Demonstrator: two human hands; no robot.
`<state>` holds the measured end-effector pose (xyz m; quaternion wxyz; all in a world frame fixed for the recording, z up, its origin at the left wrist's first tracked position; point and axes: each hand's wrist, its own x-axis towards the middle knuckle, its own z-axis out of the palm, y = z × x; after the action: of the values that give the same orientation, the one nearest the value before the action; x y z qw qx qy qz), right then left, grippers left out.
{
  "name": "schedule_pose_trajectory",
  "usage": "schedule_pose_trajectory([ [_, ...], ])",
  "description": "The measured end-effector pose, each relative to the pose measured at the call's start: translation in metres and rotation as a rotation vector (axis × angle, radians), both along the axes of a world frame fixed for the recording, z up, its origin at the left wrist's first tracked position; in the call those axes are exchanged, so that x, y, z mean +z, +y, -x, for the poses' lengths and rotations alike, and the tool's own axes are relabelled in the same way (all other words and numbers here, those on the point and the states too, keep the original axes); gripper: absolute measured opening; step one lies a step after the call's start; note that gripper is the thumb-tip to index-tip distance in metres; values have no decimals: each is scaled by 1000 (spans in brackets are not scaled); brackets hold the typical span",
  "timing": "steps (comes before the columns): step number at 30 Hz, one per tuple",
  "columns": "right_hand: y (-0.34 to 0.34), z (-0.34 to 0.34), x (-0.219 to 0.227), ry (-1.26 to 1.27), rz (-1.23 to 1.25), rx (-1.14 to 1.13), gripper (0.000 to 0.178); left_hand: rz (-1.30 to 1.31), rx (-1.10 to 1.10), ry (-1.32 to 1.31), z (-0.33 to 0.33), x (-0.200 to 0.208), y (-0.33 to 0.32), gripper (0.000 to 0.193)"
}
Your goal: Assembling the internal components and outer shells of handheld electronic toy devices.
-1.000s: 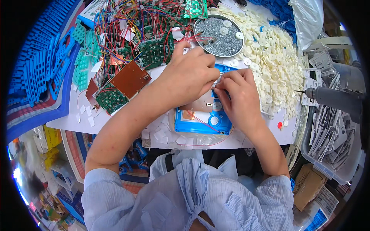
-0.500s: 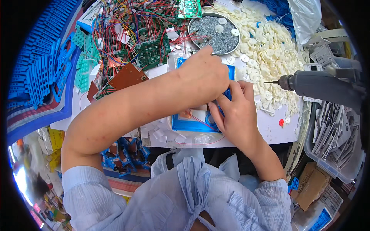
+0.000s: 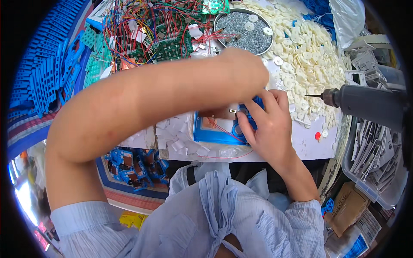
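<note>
In front of me lies a shallow blue plastic casing (image 3: 219, 138) with red wires and a copper-coloured patch inside. A brown circuit board (image 3: 218, 113) shows over it, partly under my left forearm. My left hand (image 3: 245, 71) reaches across above the casing, its back turned up and blurred, with the fingers hidden. Close beside it, my right hand (image 3: 269, 122) has thumb and fingers bent onto the casing's right side, around dark blue parts. What lies between the two hands is covered by my left hand.
A round tin of small screws (image 3: 243, 36) stands beyond my hands, beside a heap of cream plastic discs (image 3: 309, 56). Green circuit boards with tangled wires (image 3: 167, 45) lie at the far left. A grey power screwdriver (image 3: 365, 101) juts in from the right. Blue parts (image 3: 51, 64) are stacked at left.
My left elbow has swung outward to the left and the forearm has lifted away, uncovering the brown board. My left hand has shifted slightly right. My right hand stays at the casing.
</note>
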<state>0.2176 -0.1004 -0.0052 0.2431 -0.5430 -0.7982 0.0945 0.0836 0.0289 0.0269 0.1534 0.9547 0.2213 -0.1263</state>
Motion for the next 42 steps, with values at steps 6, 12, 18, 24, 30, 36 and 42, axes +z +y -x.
schedule_pose_trajectory([
  [6, 2, 5, 10, -147, -4, 54, 37, 100, 26, 228, -17, 8, 23, 21],
  [12, 10, -7, 4, -131, -8, 129, 44, 128, -99, 261, -13, 1, 31, 13],
  [18, 7, 0, 3, -187, 1, 99, 47, -15, -219, -3, 9, -7, 15, 11],
  [24, 8, 3, 7, -189, 77, 85, 46, -83, 18, -190, 22, -29, 2, 17],
  [30, 10, 0, 9, -151, 76, 101, 46, -107, 626, -734, 63, -19, 12, 25],
  [36, 5, 5, 11, -175, 130, 82, 48, -235, 766, -633, 74, -51, -10, 27],
  [42, 28, -6, 13, 158, 49, 68, 41, -107, 687, -945, 66, -58, -19, 14],
])
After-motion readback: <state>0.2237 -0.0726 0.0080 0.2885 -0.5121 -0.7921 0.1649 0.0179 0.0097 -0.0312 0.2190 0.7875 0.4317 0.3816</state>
